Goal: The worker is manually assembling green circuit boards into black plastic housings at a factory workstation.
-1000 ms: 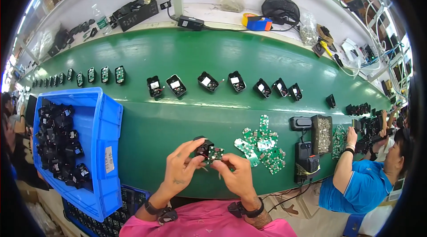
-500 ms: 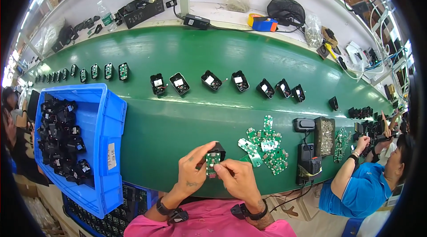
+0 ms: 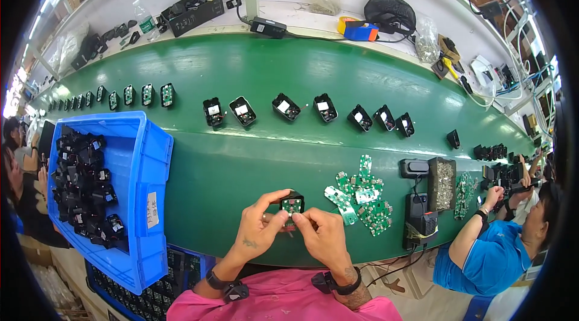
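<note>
A smooth, glossy green surface [image 3: 241, 212] is stretching before the person, catching streaks of light. On it, boards [image 3: 375, 215], flat, stiff and speckled with parts, are lying in an overlapping heap at two o'clock from the hands. Boxy black plastic cases [image 3: 286, 107] are standing in a loose row from eleven to one o'clock, showing white patches inside. A hard blue plastic crate [image 3: 158, 167] is sitting at nine o'clock, its ribbed walls holding a jumble of black units [image 3: 84, 188].

Close to the body, the left grip [image 3: 253, 229] is wrapping round a black case [image 3: 294, 194], clasping it, the thumb resting over its near part. A green board [image 3: 292, 205] is lying in the case's mouth, at one o'clock from the left grip and eleven from the right grip [image 3: 325, 236]. The right fingertips are touching the board's near end; whether they are pinching it, I cannot tell.
</note>
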Available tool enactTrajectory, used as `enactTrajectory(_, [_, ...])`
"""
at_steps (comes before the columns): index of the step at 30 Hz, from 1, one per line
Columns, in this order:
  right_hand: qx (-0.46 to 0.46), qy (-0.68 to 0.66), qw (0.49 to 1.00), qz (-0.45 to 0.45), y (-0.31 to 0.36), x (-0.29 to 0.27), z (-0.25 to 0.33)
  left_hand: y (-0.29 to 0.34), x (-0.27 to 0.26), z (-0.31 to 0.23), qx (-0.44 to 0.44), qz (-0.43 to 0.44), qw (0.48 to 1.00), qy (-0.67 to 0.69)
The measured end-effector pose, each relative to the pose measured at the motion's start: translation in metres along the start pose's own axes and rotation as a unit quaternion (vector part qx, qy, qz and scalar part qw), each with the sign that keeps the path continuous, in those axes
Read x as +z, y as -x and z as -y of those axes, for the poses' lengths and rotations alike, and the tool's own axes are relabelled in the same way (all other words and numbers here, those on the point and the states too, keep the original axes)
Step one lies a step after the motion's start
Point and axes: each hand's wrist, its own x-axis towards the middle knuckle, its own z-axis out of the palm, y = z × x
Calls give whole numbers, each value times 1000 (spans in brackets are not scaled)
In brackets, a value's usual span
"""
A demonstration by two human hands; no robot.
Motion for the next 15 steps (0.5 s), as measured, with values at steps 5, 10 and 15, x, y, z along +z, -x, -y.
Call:
enactTrajectory(5, [15,10,1000,-17,0,3,-2,0,5,7,-15,-42,997,-62])
enactTrajectory(10, [46,-39,998,19,-1,2,-15,-1,3,3,-50,-31,995,-82])
enactTrajectory(15, [54,-79,993,62,-6,3,-13,-8,6,6,-59,-24,997,-42])
